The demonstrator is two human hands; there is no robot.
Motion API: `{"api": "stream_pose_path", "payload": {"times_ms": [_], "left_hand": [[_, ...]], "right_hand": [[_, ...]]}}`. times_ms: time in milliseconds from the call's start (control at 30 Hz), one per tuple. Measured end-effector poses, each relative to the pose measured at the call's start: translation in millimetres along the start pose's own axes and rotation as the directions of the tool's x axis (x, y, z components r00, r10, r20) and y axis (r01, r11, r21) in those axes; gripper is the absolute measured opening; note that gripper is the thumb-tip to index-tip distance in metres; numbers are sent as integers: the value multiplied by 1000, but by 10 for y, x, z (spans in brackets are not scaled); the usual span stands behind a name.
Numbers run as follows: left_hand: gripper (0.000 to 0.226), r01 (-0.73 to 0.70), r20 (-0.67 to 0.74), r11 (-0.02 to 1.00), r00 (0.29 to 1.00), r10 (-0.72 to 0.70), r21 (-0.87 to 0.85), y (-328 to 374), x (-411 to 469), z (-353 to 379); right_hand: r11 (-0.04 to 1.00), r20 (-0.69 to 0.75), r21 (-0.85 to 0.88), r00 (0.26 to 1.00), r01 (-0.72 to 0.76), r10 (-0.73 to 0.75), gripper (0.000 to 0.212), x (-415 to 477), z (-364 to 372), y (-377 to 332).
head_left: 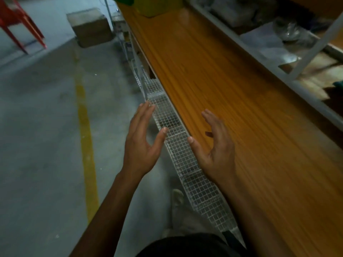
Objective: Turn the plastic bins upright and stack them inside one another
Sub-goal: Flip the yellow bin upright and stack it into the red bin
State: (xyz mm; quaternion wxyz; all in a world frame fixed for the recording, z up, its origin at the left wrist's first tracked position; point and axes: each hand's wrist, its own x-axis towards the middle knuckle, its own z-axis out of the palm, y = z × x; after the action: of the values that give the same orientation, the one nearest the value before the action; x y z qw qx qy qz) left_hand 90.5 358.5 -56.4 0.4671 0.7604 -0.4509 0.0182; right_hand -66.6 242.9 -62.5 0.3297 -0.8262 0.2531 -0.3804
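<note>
Bins (pixel 148 5), one yellow-green and one darker green, sit at the far end of a long orange wood-grain worktop (pixel 232 108), cropped by the top of the frame so that whether they stand upright cannot be told. The worktop runs diagonally from upper left to lower right, its surface blurred and bare between the bins and the person. Both hands hang empty, fingers spread wide, palms facing one another: the left hand (pixel 142 140) over the floor just off the worktop's near edge, the right hand (pixel 215 145) above that edge and the board itself. A white wire-mesh tray (pixel 185 160) runs the whole length below the near edge, between the hands and down past the person's dark clothing at the bottom. Along the worktop's far side a pale metal rail (pixel 269 71) marks the boundary with shelving (pixel 289 39) that holds plastic-wrapped items, too blurred to identify. To the left lies open grey concrete floor (pixel 37 136), crossed by a yellow painted line (pixel 85 138) that runs roughly parallel to the worktop. A cardboard box (pixel 91 26) stands on the floor near the worktop's far end, and a red frame (pixel 18 21) stands at the upper left, well apart from it. A light shoe (pixel 177 197) shows on the floor beside the tray.
</note>
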Motion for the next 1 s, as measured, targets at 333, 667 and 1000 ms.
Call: {"api": "stream_pose_path", "payload": {"times_ms": [333, 667, 1000], "left_hand": [[59, -51, -22, 991, 998, 54, 120, -531, 1457, 10], [62, 33, -48, 985, 999, -25, 170, -1565, 2528, -315], [61, 40, -58, 992, 998, -33, 123, -3234, 3815, -952]], "right_hand": [[992, 22, 113, 998, 58, -61, 66, 1590, 824, 319], [994, 69, 96, 996, 46, -53, 65, 2704, 1877, 330], [999, 57, 17, 998, 29, -30, 66, 3911, 3521, 144]]}}
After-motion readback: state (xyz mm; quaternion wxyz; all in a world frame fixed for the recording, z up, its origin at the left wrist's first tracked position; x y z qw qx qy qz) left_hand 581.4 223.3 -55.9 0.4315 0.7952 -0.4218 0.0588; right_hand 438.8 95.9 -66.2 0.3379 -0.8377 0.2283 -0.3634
